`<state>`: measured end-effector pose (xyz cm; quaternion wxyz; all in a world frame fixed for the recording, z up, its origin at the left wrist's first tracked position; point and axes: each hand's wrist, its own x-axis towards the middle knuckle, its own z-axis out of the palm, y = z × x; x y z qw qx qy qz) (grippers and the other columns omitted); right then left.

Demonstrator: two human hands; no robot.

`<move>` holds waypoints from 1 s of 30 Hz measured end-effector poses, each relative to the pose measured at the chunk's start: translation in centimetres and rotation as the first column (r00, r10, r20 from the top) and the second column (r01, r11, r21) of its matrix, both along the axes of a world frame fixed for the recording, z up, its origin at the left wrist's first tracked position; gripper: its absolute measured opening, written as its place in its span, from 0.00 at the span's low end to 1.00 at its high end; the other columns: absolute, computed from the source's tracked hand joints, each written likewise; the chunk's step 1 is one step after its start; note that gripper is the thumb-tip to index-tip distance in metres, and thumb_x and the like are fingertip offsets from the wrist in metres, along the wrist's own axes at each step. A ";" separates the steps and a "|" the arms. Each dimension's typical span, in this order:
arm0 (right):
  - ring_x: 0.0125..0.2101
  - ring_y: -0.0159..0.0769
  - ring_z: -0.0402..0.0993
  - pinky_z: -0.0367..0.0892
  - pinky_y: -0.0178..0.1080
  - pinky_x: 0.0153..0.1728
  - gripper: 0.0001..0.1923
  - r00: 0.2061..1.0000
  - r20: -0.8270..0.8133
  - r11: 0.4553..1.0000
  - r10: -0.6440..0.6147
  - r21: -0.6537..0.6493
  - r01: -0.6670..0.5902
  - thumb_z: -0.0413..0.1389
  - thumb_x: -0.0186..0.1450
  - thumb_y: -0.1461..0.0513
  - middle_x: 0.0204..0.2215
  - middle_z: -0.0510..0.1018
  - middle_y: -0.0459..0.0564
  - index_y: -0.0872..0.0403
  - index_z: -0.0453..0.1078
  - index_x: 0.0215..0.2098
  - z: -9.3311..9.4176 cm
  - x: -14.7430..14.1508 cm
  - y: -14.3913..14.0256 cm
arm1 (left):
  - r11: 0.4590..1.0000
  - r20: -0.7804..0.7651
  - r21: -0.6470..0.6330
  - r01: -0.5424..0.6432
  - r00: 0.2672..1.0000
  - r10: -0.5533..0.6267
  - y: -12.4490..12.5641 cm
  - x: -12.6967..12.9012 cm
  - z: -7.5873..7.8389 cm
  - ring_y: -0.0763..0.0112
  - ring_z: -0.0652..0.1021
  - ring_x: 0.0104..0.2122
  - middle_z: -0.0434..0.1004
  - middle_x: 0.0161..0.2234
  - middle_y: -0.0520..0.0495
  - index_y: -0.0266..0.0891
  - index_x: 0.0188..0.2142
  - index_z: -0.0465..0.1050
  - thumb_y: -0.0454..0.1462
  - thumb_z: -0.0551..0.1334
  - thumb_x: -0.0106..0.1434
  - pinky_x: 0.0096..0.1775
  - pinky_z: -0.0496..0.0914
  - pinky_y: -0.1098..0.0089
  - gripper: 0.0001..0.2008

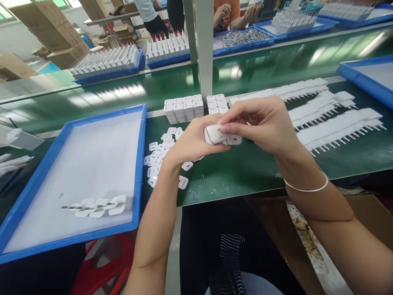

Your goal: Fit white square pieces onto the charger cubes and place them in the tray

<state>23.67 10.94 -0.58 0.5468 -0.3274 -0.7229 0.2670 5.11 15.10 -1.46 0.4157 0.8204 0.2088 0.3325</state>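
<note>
My left hand [196, 139] is closed around a white charger housing [212, 135] with rounded corners, held up over the green bench. Thumb and forefinger of my right hand [260, 123] pinch at a small white cover plate with faint grey print [219, 132] on the housing's end. Just under the right thumb shows another white piece with a dark slot [235, 139]; what supports it is hidden. Below and left of my hands lies a loose pile of slotted white plates [159, 153]. Stacked white plates [184, 108] stand behind my hands.
At left is a blue-rimmed tray [143, 155] with several white pieces [101, 206]. Rows of white chargers with metal prongs [340, 129] lie at right. A metal post [204, 49] rises behind the bench. Across it, a co-worker's hands [224, 14] are near a tray of metal parts [242, 37].
</note>
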 end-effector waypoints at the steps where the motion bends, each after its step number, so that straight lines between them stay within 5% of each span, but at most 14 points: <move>1: 0.25 0.31 0.72 0.65 0.37 0.24 0.04 1.000 0.005 1.000 0.000 0.001 0.000 0.69 0.62 0.60 0.27 0.81 0.45 0.52 0.82 0.31 0.0 0.0 0.0 | 1.000 0.004 0.005 0.003 1.000 -0.003 0.0 0.0 0.0 0.60 0.82 0.40 0.83 0.40 0.50 0.40 0.41 0.79 0.29 0.73 0.52 0.43 0.77 0.61 0.16; 18: 0.27 0.35 0.71 0.64 0.41 0.27 0.04 0.989 0.057 0.990 -0.135 0.045 0.133 0.68 0.61 0.63 0.26 0.81 0.46 0.49 0.81 0.28 0.3 -0.7 -0.7 | 0.999 -0.005 0.030 -0.025 1.000 0.025 -0.1 0.2 0.0 0.65 0.80 0.39 0.82 0.40 0.50 0.38 0.40 0.78 0.28 0.71 0.52 0.41 0.75 0.68 0.15; 30: 0.31 0.37 0.77 0.69 0.42 0.31 0.05 0.999 0.051 0.997 -0.004 -0.079 0.008 0.68 0.60 0.66 0.29 0.84 0.47 0.49 0.82 0.29 0.5 0.0 -0.1 | 0.997 -0.055 0.081 -0.020 0.998 0.025 -0.2 0.4 -0.1 0.64 0.81 0.39 0.82 0.40 0.49 0.38 0.42 0.78 0.29 0.71 0.52 0.41 0.75 0.67 0.16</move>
